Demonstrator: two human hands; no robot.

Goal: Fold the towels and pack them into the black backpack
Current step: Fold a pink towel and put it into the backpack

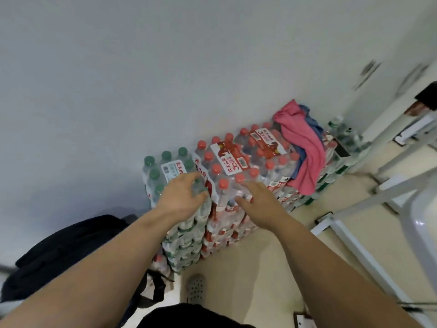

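Observation:
A pink towel (305, 147) lies crumpled over the far end of a stack of bottled-water packs, with a blue towel (312, 123) partly hidden under it. The black backpack (63, 252) sits on the floor at the lower left, against the wall. My left hand (182, 195) hovers over the green-capped bottles with its fingers loosely curled and holds nothing. My right hand (257, 202) reaches over the red-capped bottles, fingers relaxed, also holding nothing. Both hands are well short of the towels.
The stack of shrink-wrapped water packs (236, 162) stands against a white wall. White metal table legs (369, 252) stand at the right on a beige floor. More bottles (343, 131) sit beyond the towels. A perforated shoe (196, 290) shows below.

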